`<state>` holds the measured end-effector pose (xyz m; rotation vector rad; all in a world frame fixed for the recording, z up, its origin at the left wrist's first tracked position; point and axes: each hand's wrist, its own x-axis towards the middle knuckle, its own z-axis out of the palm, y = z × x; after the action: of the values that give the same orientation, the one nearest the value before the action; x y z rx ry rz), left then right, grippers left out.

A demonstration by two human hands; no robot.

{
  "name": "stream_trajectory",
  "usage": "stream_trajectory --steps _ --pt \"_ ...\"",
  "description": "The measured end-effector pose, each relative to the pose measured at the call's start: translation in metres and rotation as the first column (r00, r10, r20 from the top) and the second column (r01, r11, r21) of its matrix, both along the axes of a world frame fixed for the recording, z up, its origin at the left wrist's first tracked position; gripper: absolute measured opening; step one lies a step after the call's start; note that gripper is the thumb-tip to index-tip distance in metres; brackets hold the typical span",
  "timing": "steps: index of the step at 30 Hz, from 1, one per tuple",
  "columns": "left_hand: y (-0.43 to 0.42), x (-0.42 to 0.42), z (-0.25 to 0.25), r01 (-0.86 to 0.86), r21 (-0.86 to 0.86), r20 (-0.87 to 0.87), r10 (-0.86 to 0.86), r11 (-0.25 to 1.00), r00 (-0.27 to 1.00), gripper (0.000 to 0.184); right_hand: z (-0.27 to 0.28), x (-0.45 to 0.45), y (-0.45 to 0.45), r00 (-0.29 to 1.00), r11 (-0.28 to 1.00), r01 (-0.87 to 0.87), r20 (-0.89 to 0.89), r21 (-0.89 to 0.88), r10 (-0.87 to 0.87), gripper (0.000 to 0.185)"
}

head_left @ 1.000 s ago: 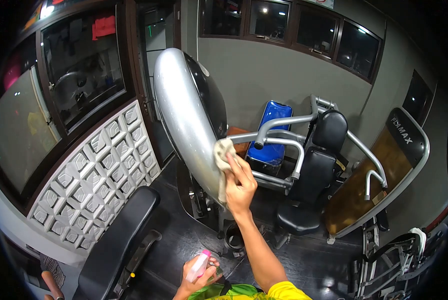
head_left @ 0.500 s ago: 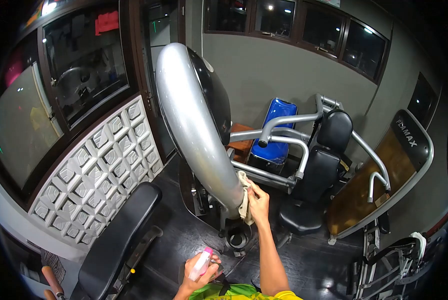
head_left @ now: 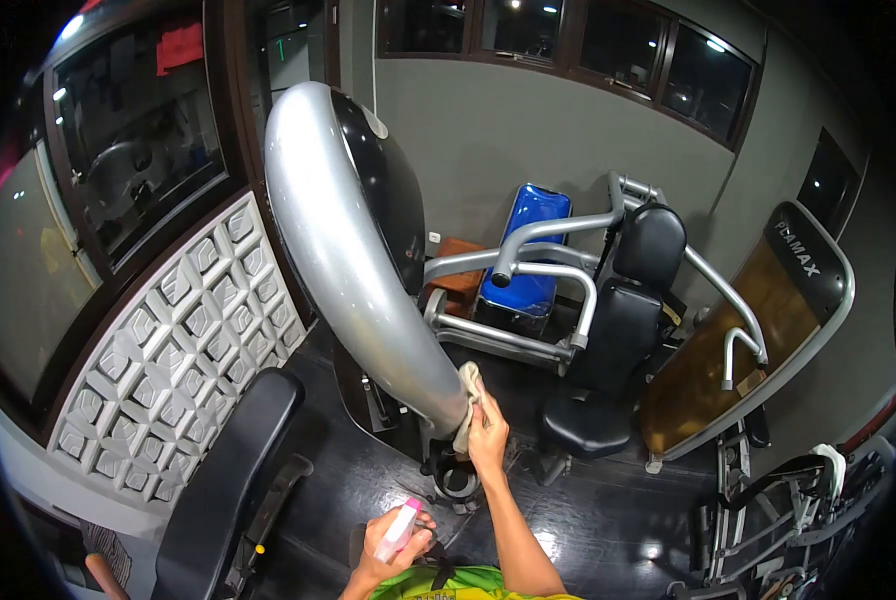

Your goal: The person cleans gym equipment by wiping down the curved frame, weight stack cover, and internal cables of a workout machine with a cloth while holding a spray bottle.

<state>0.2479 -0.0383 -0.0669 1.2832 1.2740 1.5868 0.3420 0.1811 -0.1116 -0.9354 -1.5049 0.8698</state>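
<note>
A pale cloth [head_left: 467,408] is in my right hand [head_left: 487,432], pressed against the lower right end of a large curved silver machine cover [head_left: 338,235]. The fingers of that hand are closed on the cloth. Low in the view, my left hand [head_left: 393,548] is wrapped round a small clear spray bottle [head_left: 398,532] with a pink top, held near my body and touching nothing else. A black panel [head_left: 383,190] forms the inner side of the silver cover.
A black padded bench [head_left: 233,470] stands at the left, by a white patterned wall panel [head_left: 183,350]. Right of the cover are a machine with a black seat [head_left: 588,425], a blue pad [head_left: 538,245] and a tall brown panel [head_left: 728,350]. More metal equipment [head_left: 788,520] is at the lower right.
My right hand and the cloth have moved down along the silver cover to its lower end. My left hand still holds the bottle low in the view. The camera view has shifted slightly.
</note>
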Motion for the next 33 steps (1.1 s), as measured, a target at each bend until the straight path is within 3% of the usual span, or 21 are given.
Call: stream_trajectory --steps 2,3,4,6,7,8,12,13,16,18,20,24,26,28,30,31,33 --pt "-0.001 0.001 -0.001 0.01 -0.045 0.001 -0.01 0.999 1.0 0.019 -0.032 0.016 0.005 0.985 0.957 -0.001 0.167 -0.291 0.052 0.033" --pt "0.0 0.001 0.0 0.018 -0.042 0.002 -0.018 0.999 1.0 0.019 -0.029 0.017 0.012 0.992 0.907 -0.119 -0.005 -0.403 0.128 0.032" --pt "0.001 0.002 0.0 0.024 -0.037 0.011 -0.024 0.999 1.0 0.02 -0.025 0.019 0.017 0.992 0.909 -0.114 -0.003 -0.401 0.124 0.032" --pt "-0.003 0.004 -0.001 0.032 -0.041 0.024 -0.031 0.999 0.999 0.02 -0.01 0.02 0.026 0.96 0.959 -0.148 0.197 -0.241 0.198 0.031" --pt "-0.003 0.003 -0.002 0.032 -0.049 0.034 -0.031 0.998 0.999 0.02 -0.013 0.015 0.034 0.974 0.956 -0.21 0.047 -0.203 0.223 0.031" --pt "-0.003 0.003 -0.003 0.03 -0.057 0.042 -0.028 0.998 0.999 0.021 -0.008 0.011 0.037 0.973 0.956 -0.212 0.047 -0.201 0.225 0.031" --pt "-0.004 0.001 -0.003 0.003 -0.013 0.047 -0.002 1.0 0.999 0.021 0.076 -0.014 0.031 0.915 0.937 -0.349 -0.224 -0.023 0.335 0.031" --pt "-0.004 -0.001 -0.005 -0.002 -0.016 0.045 0.003 1.0 0.999 0.02 0.097 -0.022 0.028 0.921 0.934 -0.319 -0.179 0.163 0.346 0.031" --pt "-0.006 -0.003 -0.009 -0.025 -0.027 0.034 0.026 0.999 0.999 0.02 0.153 -0.041 -0.002 0.973 0.88 -0.182 -0.049 0.438 0.226 0.043" --pt "-0.008 -0.005 -0.008 -0.045 -0.034 0.021 0.045 0.998 0.999 0.02 0.128 -0.054 -0.005 0.989 0.847 -0.022 -0.114 0.532 0.097 0.043" --pt "-0.008 -0.008 -0.005 -0.08 0.048 -0.023 0.081 0.996 0.996 0.019 0.103 -0.044 -0.01 0.998 0.757 0.066 -0.048 0.65 -0.046 0.04" --pt "-0.018 -0.014 -0.009 -0.109 -0.01 0.019 0.11 0.994 0.994 0.019 0.005 -0.008 -0.03 0.969 0.809 0.109 0.12 0.577 -0.216 0.028" --pt "-0.022 -0.013 -0.012 -0.12 -0.029 0.071 0.122 0.992 0.99 0.019 -0.03 0.008 -0.035 0.96 0.907 0.098 0.202 0.409 -0.195 0.023" --pt "-0.022 -0.014 -0.009 -0.12 -0.042 0.042 0.122 0.992 0.992 0.019 -0.027 0.015 -0.036 0.937 0.919 0.086 0.282 0.385 -0.206 0.02" --pt "-0.026 -0.013 -0.007 -0.112 -0.056 0.012 0.113 0.992 0.994 0.019 -0.022 0.015 -0.034 0.946 0.967 0.095 0.282 0.238 -0.163 0.019" --pt "-0.027 -0.012 -0.007 -0.105 -0.047 0.066 0.108 0.993 0.992 0.019 -0.013 0.013 -0.038 0.972 0.983 0.084 0.201 0.165 -0.117 0.02" --pt "-0.026 -0.012 -0.008 -0.101 -0.032 0.119 0.104 0.994 0.987 0.019 0.009 0.007 -0.043 0.982 0.972 0.087 0.143 0.218 -0.12 0.021"
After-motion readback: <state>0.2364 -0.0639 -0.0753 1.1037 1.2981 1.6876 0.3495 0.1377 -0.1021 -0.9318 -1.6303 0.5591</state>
